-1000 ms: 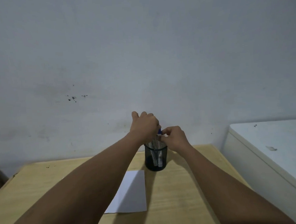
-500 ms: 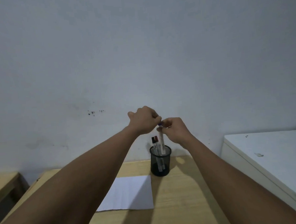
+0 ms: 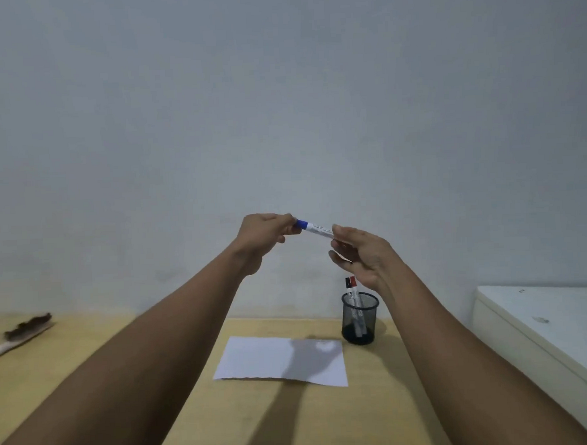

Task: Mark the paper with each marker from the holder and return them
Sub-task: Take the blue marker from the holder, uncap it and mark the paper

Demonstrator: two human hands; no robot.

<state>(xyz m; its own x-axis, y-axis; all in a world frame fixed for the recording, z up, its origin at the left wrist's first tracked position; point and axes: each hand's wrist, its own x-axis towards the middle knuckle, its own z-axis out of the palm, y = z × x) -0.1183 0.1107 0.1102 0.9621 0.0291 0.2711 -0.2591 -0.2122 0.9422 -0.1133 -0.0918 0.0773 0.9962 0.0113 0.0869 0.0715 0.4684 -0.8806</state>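
A white marker with a blue cap [image 3: 314, 228] is held level in the air, well above the table. My left hand [image 3: 265, 235] pinches its blue cap end. My right hand [image 3: 361, 252] grips the white barrel at the other end. Below the right hand stands a black mesh holder [image 3: 360, 319] with two markers in it, one black-capped [image 3: 348, 282] and one red-capped [image 3: 353, 281]. A white sheet of paper [image 3: 255, 358] lies flat on the wooden table [image 3: 295, 419], just left of the holder.
A brush with dark bristles and a pale handle [image 3: 21, 333] lies on a second wooden surface at the far left. A white cabinet top [image 3: 556, 324] stands to the right of the table. A plain grey wall is close behind.
The blue-capped marker has come out of the holder, risen and turned from upright to level. Both hands rose with it, and the view shifted left.
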